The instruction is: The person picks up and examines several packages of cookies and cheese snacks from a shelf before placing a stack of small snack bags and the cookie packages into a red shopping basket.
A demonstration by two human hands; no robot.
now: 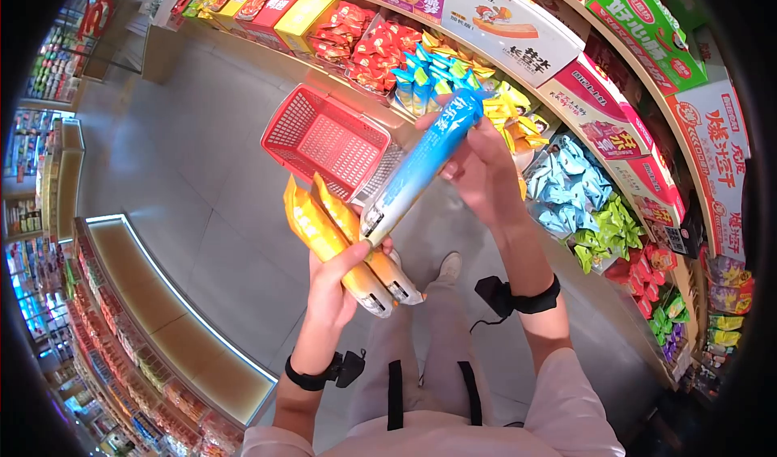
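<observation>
Two long yellow-orange snack packets [322,229] lie side by side in my left hand [333,283], whose thumb presses across them. My right hand [481,165] grips a long blue snack packet [427,159] near its upper end. The blue packet slants down to the left, its pale lower end overlapping the yellow packets by my left thumb. Beyond the packets, a red plastic shopping basket [328,137] stands on the floor beside the shelf, with nothing visible in its bottom.
Curved shelving on the right holds loose packets in red, blue [571,183], yellow and green [611,234], with boxed snacks [514,20] above. A lit-edged wooden display [190,352] curves along the left. Grey floor [202,174] lies between.
</observation>
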